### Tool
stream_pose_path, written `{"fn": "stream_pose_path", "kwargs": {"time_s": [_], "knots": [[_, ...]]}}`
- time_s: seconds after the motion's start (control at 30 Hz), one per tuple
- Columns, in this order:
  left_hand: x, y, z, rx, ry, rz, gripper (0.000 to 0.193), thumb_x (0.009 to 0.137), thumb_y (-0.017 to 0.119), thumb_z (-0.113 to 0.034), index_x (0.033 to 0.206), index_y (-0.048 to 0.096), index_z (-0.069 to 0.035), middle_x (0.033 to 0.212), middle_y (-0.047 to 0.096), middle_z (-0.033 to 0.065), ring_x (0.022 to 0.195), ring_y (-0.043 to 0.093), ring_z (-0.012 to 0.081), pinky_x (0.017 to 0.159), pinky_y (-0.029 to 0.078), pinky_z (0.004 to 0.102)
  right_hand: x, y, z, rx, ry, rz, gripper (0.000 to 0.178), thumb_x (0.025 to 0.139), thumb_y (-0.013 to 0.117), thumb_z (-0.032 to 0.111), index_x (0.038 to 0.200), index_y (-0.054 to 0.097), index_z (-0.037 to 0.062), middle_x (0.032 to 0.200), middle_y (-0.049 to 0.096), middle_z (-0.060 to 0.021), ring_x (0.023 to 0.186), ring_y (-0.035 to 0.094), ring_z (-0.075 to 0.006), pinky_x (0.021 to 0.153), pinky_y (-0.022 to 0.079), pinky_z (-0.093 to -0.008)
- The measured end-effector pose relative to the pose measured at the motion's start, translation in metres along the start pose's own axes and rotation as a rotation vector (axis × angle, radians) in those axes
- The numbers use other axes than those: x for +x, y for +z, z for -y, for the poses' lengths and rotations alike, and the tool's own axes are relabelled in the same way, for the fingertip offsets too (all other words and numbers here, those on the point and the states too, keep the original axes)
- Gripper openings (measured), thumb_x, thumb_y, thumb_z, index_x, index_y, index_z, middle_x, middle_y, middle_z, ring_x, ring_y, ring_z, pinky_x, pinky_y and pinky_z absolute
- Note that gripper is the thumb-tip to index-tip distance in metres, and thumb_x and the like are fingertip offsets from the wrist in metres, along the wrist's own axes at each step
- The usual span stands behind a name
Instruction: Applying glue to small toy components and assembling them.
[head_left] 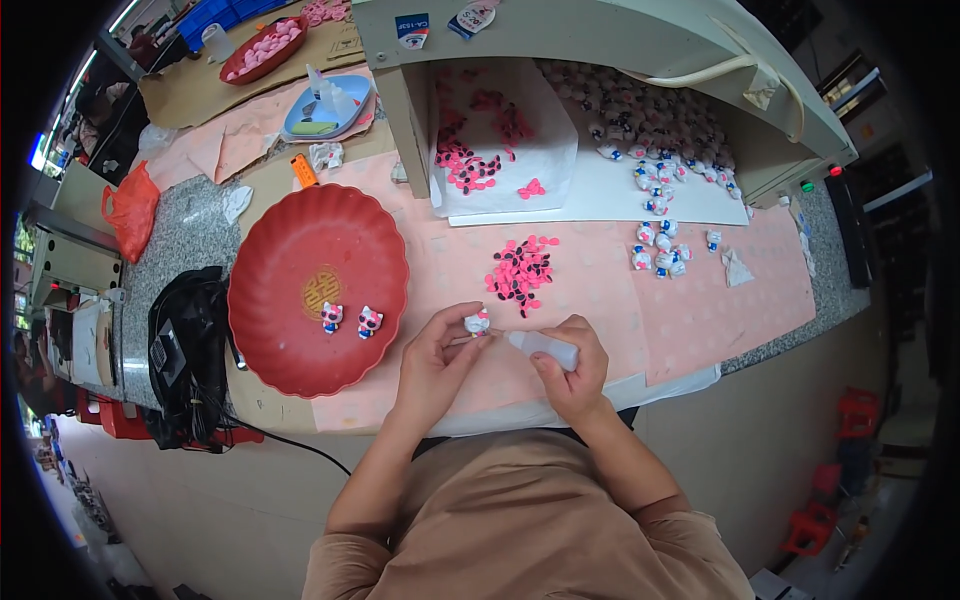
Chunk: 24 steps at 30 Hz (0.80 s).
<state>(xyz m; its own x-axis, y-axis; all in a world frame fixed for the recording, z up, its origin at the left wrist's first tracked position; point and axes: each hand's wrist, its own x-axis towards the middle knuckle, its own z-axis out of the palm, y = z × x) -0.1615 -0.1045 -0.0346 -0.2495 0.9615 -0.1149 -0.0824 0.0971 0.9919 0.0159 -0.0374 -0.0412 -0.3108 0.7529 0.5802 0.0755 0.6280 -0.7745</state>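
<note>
Hands working on a tiny cat figurine over the pink table mat

Left hand (432, 352) is pinching the small white figurine (477, 321) in its grip, right hand (572, 362) is clenching a little white squeeze bottle (543, 346) with its tip touching it, just beside the red tray (300, 240) that's holding two finished figurines (350, 319).

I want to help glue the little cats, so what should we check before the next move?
1. Left hand has a firm pinch on the cat figure: ok, fingertips grip it above the table.
2. Right hand holds the squeeze bottle: ok, wrapped around it.
3. Nozzle meets the figure: ok, the tip points at it; whether they touch, cannot tell.
4. Pink pieces within reach: ok, the pile lies just beyond the hands.
5. Room in the red tray: ok, only two done cats lie in it.
6. Glue left in the bottle: cannot tell.
</note>
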Motion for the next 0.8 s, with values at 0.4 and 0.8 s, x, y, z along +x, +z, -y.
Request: {"fn": "stream_pose_path", "kwargs": {"time_s": [0.4,0.8], "knots": [[0.0019,-0.0002,0.0002,-0.083,-0.040,-0.002,0.038,0.088,0.060,0.006,0.124,0.050,0.003,0.119,0.059,0.0111,0.108,0.062,0.0175,0.091,0.052,0.0270,0.0018,-0.0011,-0.0012,0.000,-0.005,-0.006,0.026,0.078,0.075,0.007,0.097,0.058,0.0021,0.082,0.062,-0.0112,0.065,0.055,-0.0225,0.057,0.045,-0.0313],[0.0013,0.0021,0.0056,-0.068,-0.015,-0.056,0.035,0.089,0.059,0.009,0.122,0.050,0.003,0.112,0.062,0.0095,0.104,0.063,0.0150,0.088,0.052,0.0254,0.0000,-0.0032,0.0004,-0.004,0.087,0.006,0.022,0.080,0.073,0.008,0.095,0.059,0.0018,0.079,0.061,-0.0121,0.065,0.057,-0.0228,0.057,0.045,-0.0310]]}}
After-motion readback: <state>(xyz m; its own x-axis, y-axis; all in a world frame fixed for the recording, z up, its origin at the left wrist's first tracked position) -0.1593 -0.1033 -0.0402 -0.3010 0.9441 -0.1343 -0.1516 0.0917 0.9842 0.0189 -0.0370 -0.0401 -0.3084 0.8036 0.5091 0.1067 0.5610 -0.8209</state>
